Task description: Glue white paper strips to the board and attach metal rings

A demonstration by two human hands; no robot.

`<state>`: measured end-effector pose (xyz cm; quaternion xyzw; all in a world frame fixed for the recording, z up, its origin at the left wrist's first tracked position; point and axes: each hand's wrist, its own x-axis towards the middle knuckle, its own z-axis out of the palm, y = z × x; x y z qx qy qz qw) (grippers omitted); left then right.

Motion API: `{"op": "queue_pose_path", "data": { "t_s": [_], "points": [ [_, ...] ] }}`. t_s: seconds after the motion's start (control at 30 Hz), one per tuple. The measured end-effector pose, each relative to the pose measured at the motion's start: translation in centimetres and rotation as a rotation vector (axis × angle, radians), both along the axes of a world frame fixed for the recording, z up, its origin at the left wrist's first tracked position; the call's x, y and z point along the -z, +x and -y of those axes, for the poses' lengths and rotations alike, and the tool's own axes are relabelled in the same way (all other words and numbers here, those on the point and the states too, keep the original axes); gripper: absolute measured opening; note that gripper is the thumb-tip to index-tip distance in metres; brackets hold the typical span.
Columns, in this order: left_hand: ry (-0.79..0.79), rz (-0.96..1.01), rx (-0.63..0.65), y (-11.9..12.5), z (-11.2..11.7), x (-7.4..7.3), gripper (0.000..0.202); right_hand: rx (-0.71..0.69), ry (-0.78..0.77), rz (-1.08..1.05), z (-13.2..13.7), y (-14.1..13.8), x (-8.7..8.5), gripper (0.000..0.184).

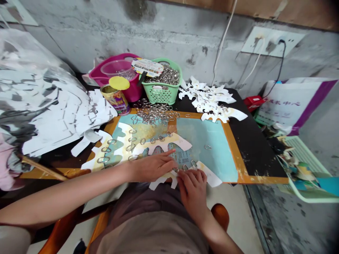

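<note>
My right hand (192,185) grips a white paper cut-out (209,175) with toothed tabs at the table's front edge, thumb below and fingers over it. Metal rings (194,164) sit along that piece's upper edge. My left hand (156,165) reaches in from the left beside my right fingertips. Its index finger sticks out while the other fingertips bunch, slightly blurred, at the tabs; whatever they pinch is hidden. Just beyond lies another white cut-out (181,141) with rings along it. More ringed cut-outs (124,141) lie to the left.
Loose rings (156,113) are heaped before a green basket (161,92) full of rings. Beside it stand a pink basket (132,90) and a tin can (118,100). White cut-outs pile up at left (60,116) and back right (212,98). One ring (207,147) lies on the blue mat (222,158).
</note>
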<state>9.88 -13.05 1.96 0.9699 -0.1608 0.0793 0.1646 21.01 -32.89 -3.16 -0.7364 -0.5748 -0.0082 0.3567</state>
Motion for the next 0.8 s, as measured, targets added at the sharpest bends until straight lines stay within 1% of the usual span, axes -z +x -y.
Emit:
{"op": "queue_pose_path", "data": {
  "t_s": [0.13, 0.2, 0.3, 0.37, 0.47, 0.57, 0.63, 0.77, 0.8],
  "points": [
    [-0.025, -0.057, -0.045, -0.1, -0.3, -0.2, 0.031, -0.078, -0.048, 0.015, 0.4, 0.4, -0.7, 0.028],
    [-0.028, -0.056, -0.067, -0.2, -0.3, -0.4, 0.03, -0.096, -0.075, 0.017, 0.5, 0.5, -1.1, 0.029],
    [-0.002, 0.048, -0.077, -0.4, 0.0, -0.5, 0.028, -0.099, -0.097, 0.006, 0.5, 0.5, -1.2, 0.031],
    [0.029, 0.101, -0.054, -0.5, 0.3, -0.3, 0.027, -0.101, -0.107, -0.001, 0.5, 0.4, -1.2, 0.032],
    [0.068, 0.031, -0.01, -0.4, 0.7, -0.1, 0.028, -0.107, -0.109, -0.015, 0.5, 0.4, -1.1, 0.03],
    [0.04, -0.052, -0.071, -0.2, 1.0, 0.1, 0.031, -0.104, -0.102, -0.022, 0.5, 0.3, -1.0, 0.029],
    [0.005, -0.051, -0.096, -0.1, 1.1, 0.3, 0.033, -0.093, -0.102, -0.032, 0.5, 0.2, -1.1, 0.027],
    [-0.038, 0.043, -0.022, -0.3, 1.3, 0.9, 0.035, -0.051, -0.1, -0.064, 0.4, 0.0, -1.1, 0.025],
    [-0.053, 0.068, -0.02, -0.5, 1.4, 1.1, 0.034, -0.043, -0.101, -0.068, 0.4, 0.0, -1.2, 0.026]
  ]
}}
